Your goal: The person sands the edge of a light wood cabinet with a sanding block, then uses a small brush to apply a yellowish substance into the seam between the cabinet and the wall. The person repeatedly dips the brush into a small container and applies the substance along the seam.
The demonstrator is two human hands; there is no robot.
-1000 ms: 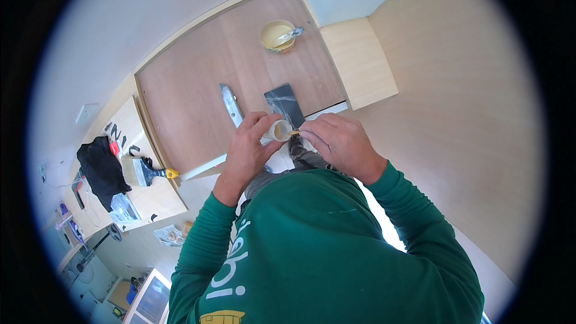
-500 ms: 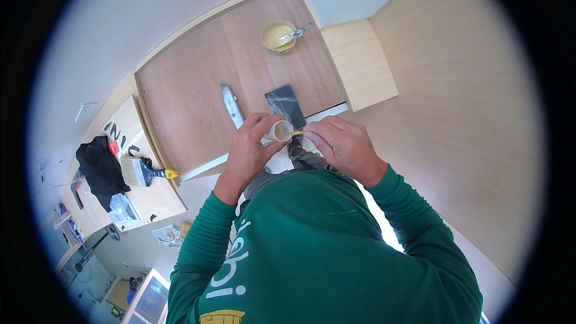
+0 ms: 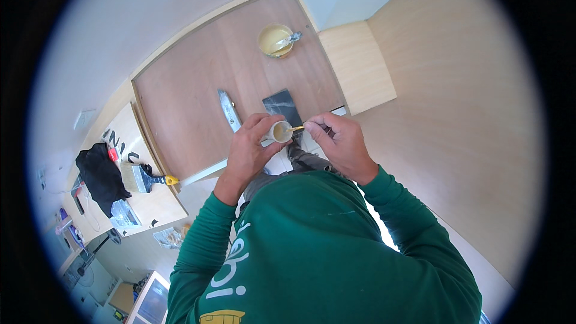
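Observation:
My left hand (image 3: 245, 155) is wrapped round a small whitish cup (image 3: 278, 138), its opening tilted up and a pale beige substance inside. Pinched in my right hand (image 3: 347, 149) is a thin yellowish stick (image 3: 297, 128), whose far end dips into the cup's mouth. Whether that end has bristles is too small to tell. Just beyond my hands, a grey utility knife (image 3: 228, 110) and a dark flat rectangular slab (image 3: 281, 104) lie on the reddish-brown wooden panel (image 3: 192, 84).
A cream bowl (image 3: 264, 37) farther back holds a pale-smeared tool (image 3: 290, 40). On the light wooden surface (image 3: 162, 204) at left lie a wide brush (image 3: 141, 179), black cloth (image 3: 99, 171) and a clear plastic packet (image 3: 124, 213). A tall wooden panel (image 3: 456, 96) rises at right.
My right hand has shifted slightly and turned, so more of the stick shows between its fingers and the cup. My left hand holds the cup in nearly the same place.

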